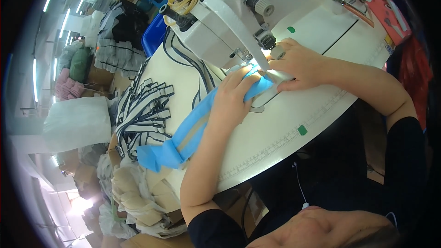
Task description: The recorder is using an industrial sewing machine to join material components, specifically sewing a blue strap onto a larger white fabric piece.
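My left hand has its fingers bent and pressed on a long blue fabric strip with a beige band, just below the lit needle area of the white sewing machine. The strip's loose end lies folded toward the table's left. My right hand rests to the right of the needle, thumb and fingers apart over pale material at the blue strip's end. The exact contact under the machine's head is partly hidden.
Striped straps heap on the white table's left, above bagged bundles. A blue bin stands behind. Snips and a pink object lie at upper right. Piled goods fill the left background.
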Action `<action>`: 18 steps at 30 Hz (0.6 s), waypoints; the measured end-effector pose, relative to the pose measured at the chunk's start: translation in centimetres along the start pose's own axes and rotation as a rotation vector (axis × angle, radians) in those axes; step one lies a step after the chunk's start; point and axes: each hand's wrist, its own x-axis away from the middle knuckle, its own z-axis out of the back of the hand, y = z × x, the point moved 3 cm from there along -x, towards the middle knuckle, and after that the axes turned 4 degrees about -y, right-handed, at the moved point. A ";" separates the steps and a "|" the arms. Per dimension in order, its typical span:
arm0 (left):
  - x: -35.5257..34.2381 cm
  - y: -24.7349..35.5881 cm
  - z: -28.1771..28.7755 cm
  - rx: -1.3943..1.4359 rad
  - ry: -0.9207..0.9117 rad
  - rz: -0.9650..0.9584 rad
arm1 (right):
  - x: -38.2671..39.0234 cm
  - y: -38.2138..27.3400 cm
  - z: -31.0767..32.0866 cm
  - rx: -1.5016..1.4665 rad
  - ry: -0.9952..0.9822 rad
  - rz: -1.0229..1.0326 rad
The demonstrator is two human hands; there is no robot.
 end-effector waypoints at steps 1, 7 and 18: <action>0.0 0.0 -0.1 0.005 0.003 0.000 | 0.1 0.1 0.0 0.002 -0.005 -0.001; 0.3 0.0 -0.1 -0.006 -0.006 0.000 | 0.2 0.0 -0.3 -0.054 0.018 0.031; 0.2 0.7 0.3 -0.018 0.128 -0.056 | 0.9 0.1 0.4 -0.183 0.044 0.196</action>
